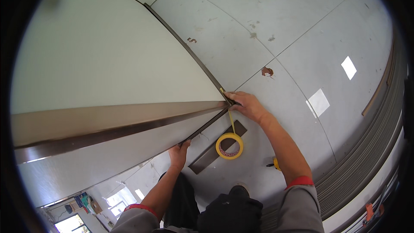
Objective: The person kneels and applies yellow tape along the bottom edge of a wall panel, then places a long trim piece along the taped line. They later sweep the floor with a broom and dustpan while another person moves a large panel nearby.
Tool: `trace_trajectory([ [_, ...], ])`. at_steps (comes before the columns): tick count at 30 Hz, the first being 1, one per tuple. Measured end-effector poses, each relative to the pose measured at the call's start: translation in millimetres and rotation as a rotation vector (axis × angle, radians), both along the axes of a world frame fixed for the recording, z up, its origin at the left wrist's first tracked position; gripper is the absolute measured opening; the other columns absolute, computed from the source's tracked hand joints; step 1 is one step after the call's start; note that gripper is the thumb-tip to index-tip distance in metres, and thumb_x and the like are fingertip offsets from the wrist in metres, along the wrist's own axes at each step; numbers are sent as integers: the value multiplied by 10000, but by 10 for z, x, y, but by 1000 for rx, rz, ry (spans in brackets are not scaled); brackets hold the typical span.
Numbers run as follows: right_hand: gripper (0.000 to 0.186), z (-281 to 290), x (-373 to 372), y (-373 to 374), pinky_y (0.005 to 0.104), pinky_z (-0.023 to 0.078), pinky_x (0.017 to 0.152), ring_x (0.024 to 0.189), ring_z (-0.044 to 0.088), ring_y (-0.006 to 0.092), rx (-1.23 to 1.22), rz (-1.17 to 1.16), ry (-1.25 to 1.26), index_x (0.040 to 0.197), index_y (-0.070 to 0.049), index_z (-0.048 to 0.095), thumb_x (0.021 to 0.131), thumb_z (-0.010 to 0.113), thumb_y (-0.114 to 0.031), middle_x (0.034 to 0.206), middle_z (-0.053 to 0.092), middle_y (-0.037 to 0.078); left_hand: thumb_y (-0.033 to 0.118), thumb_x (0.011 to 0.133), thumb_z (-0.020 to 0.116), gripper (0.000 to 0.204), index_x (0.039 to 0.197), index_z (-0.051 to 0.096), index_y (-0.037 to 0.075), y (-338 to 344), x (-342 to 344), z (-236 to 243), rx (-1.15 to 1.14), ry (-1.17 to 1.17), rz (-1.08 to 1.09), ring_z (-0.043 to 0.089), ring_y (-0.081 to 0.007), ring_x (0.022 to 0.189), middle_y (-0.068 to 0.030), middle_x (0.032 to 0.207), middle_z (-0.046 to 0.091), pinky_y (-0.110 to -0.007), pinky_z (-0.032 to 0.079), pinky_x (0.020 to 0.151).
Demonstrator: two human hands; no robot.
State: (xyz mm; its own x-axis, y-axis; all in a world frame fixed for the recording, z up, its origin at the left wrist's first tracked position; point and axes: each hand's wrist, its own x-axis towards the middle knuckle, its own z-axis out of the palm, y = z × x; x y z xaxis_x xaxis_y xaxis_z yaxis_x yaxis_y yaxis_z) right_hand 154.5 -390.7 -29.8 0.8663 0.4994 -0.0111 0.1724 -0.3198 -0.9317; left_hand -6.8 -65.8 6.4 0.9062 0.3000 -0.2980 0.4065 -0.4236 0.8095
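A thin dark trim strip (206, 126) runs along the near edge of a large pale panel (116, 56) and meets another dark trim strip (185, 49) at the panel's corner. My left hand (179, 154) grips the near strip's lower left end, fingers closed round it. At the corner my right hand (245, 105) is closed over the meeting strips, thumb below and fingers above. Yellow tape passes over this corner, its short end showing beside my fingertips. From the corner a taut length of tape runs down to the yellow tape roll (219, 150).
Beneath the roll a short flat dark piece (202, 162) lies on the grey floor (297, 26). A yellow and black tool (276, 164), partly hidden, is beside my right forearm. Long grey ribbed strips (366, 164) are stacked at the right. A metal-faced edge (108, 129) spans the left.
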Motion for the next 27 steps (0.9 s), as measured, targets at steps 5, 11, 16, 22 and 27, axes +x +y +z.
trace_trajectory([
  [5,646,11,-59,3,357,461,1063,1215,553,299,9,-46,-109,1409,-93,510,801,716,-27,1370,565,106,53,844,710,115,899,620,7,-49,35,40,-6,2,-4,566,-110,680,-28,765,626,-273,453,617],
  [11,642,180,-65,-5,360,444,1079,1254,536,316,47,-14,-33,1400,-67,505,780,565,88,1383,552,127,62,852,727,137,939,657,-16,-12,-1,54,-19,41,15,603,-122,761,-46,818,654,-269,489,704],
  [16,606,99,34,24,372,447,1065,1244,542,326,38,-22,-3,1385,-49,515,800,485,107,1366,560,146,72,851,728,140,928,655,-21,-24,5,34,-74,26,44,607,-127,762,-52,817,655,-274,489,709],
  [22,548,127,20,59,362,455,1054,1206,582,317,42,-52,74,1358,-34,539,845,418,118,1322,598,156,105,856,727,157,893,647,-24,20,2,39,62,39,-19,604,-146,748,-60,800,646,-288,489,705],
  [27,520,124,-158,61,344,443,1068,1190,608,277,164,-147,195,1348,-31,553,881,389,131,1283,636,148,93,852,734,172,924,635,-28,2,17,59,37,-8,-48,603,-148,748,-55,805,643,-289,489,701],
])
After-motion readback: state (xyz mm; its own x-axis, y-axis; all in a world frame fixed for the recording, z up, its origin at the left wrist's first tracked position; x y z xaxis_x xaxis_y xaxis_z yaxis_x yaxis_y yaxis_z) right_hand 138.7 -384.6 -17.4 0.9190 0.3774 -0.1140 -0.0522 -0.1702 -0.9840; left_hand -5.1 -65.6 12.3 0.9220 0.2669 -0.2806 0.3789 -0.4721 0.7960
